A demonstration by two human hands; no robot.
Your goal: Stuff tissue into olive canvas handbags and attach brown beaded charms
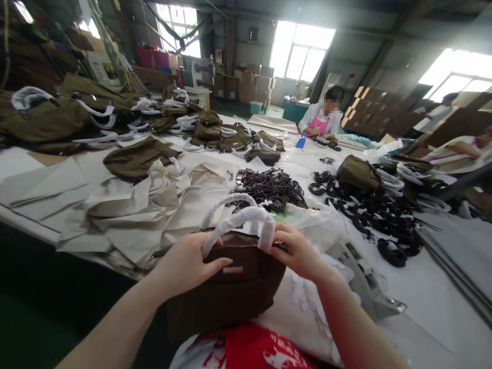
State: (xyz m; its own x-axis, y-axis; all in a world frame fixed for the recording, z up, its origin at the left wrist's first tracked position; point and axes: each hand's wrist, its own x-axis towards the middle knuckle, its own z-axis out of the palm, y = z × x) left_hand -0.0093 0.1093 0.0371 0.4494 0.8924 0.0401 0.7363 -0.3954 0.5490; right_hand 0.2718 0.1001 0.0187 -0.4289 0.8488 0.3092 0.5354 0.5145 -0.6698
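Note:
A dark olive-brown handbag (238,292) stands upright at the table's near edge, close to my body. Its two arched handles (246,214) are wrapped in white, and a zipper (240,246) runs along the top. My left hand (188,264) grips the bag's upper left edge by a handle base, thumb lying across the front near a small pale label (232,270). At the upper right corner, my right hand (294,251) has its fingers closed on the bag by the zipper's end. Whatever small part those fingertips may pinch is hidden.
Crumpled paper (126,215) covers the table on the left. Beyond lie chains (269,185) in a heap, coiled black straps (390,251) and more olive bags (142,156). A co-worker (323,120) in a pink apron sits across the table. Long rods (457,271) lie at right.

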